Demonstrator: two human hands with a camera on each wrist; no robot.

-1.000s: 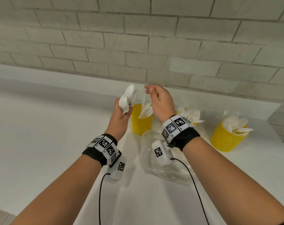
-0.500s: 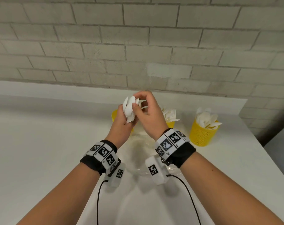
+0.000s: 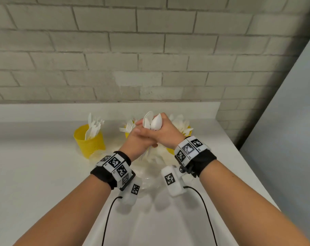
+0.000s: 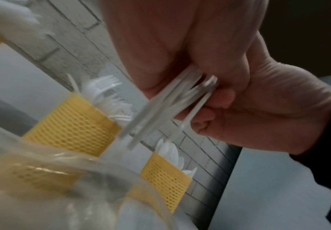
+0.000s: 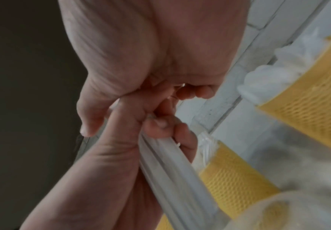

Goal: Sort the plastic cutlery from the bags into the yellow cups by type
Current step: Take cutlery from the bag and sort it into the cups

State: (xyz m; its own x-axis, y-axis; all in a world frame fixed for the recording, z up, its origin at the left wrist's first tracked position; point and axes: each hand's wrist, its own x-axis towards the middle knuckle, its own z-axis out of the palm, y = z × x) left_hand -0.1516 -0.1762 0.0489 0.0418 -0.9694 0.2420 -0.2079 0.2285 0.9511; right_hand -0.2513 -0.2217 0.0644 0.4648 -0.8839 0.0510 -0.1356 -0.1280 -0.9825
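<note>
A bundle of white plastic spoons (image 3: 152, 123) stands bowls-up between my two hands. My left hand (image 3: 140, 137) grips it from the left, and my right hand (image 3: 165, 132) wraps around it from the right, over the left fingers. The handles (image 4: 170, 105) stick out below both fists. Three yellow mesh cups stand behind: the left cup (image 3: 90, 141) holds knives, the middle cup (image 3: 128, 134) holds forks (image 4: 103, 84), and the right cup (image 3: 187, 133) holds spoons. My hands hide much of the middle and right cups.
A clear plastic bag (image 3: 150, 167) lies crumpled on the white counter (image 3: 35, 174) under my wrists. The brick wall (image 3: 150, 50) is close behind the cups. The counter ends at the right (image 3: 239, 157) beside a grey panel.
My right hand left the knife cup, came to the spoon bundle and closed round it beside the left hand. Both hands now sit further right, in front of the fork and spoon cups.
</note>
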